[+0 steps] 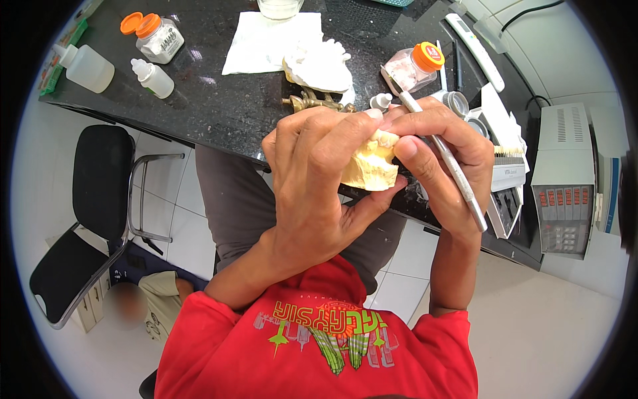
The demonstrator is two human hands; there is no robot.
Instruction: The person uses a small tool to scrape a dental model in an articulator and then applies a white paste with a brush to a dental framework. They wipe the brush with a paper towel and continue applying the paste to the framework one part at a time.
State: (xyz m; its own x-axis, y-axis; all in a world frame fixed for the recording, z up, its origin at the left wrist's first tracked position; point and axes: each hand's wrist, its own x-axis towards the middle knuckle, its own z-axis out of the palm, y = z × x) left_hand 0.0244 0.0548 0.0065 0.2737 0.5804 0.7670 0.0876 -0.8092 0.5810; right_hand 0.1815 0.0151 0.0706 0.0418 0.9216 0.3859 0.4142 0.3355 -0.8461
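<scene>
A yellow plaster dental cast (pixel 367 171) is held up over the bench's front edge. My left hand (pixel 312 163) grips it from the left, with the thumb beneath and the fingers over the top. My right hand (pixel 452 149) has a slim metal carving tool (pixel 458 176) across it, slanting from upper left to lower right. The right thumb and index finger are close against the cast's right side; whether they press on it I cannot tell. Just beyond the fingers are a brass articulator (pixel 309 102) and a white plaster cast (pixel 322 66).
An orange-lidded jar (pixel 412 66) and a small white bottle (pixel 381 101) stand beyond my right hand. Bottles (pixel 93 70) and another jar (pixel 161 41) occupy the left. A white tissue (pixel 252 46) lies behind. Right are a shade guide (pixel 508 174) and a grey machine (pixel 563 179). Another person (pixel 163 299) is lower left.
</scene>
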